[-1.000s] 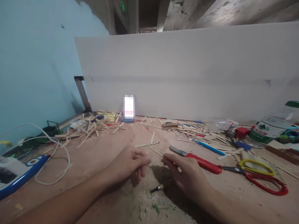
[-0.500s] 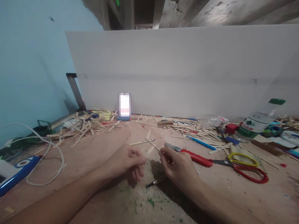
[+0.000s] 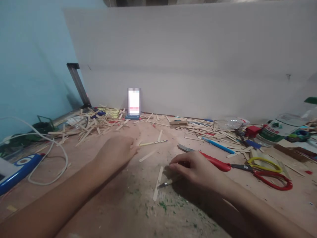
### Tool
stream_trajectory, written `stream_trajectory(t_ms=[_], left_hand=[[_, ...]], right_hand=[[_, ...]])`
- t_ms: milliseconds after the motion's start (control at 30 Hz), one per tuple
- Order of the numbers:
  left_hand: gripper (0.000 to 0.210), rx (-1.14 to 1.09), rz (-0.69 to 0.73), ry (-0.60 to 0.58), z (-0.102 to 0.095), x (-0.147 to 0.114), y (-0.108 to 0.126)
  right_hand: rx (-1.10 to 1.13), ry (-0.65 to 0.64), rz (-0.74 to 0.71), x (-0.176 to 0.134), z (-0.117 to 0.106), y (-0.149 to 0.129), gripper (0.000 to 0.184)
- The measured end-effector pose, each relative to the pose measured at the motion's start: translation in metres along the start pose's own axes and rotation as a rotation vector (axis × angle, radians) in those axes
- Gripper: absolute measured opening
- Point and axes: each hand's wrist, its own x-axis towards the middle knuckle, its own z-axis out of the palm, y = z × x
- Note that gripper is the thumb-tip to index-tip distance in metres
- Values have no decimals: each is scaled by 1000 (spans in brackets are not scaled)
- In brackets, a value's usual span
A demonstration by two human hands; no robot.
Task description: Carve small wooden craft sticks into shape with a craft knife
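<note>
Head view, hands on a worn wooden tabletop [image 3: 104, 211] flecked with green paint. Left hand [image 3: 115, 153] lies palm down, fingers extended forward and loosely together, holding nothing; its fingertips sit just beside a thin pale wooden stick with dark markings near one end [image 3: 153, 143]. A short flat wooden splint [image 3: 148, 156] lies just right of that hand. Right hand [image 3: 195, 168] is palm down, fingers curled loosely, thumb and index finger close together near the table; whether it grips anything cannot be told. A long flat pale wooden strip [image 3: 158, 178] lies between the hands, just left of the right fingertips. A small metal-tipped pencil-like tool [image 3: 168, 182] lies partly under the right hand. Red-handled utility knife [image 3: 205, 157] sits directly behind the right hand; red-and-yellow-handled scissors [image 3: 262, 170] lie further right. Heaps of wooden stick offcuts [image 3: 91, 127] line the rear.
</note>
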Motion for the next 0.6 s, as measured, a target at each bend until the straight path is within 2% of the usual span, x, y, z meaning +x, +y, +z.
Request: stream_trajectory(t_ms=[100,267,333,467,533,600], left_hand=[[29,23,52,-11,-4,-7,14],[15,-123,383,-208,5,-20,43],[18,-152,466,-247,13,-24,49],[46,-136,503,-253,22,-31,52],[48,-111,522,-263,23,-34,54],[39,-73,550,-256,24,-37,56]], right_hand=[[-100,-28,-69,-8,-12,-2,23],[-230,-131,-188,-9,-20,4,17],[-268,-121,-177,-7,-16,5,15],[-299,-111,-102,-7,-14,4,10],[-309,-108,-31,-9,-20,4,15],[-323,-85,43,-10,-25,4,20]])
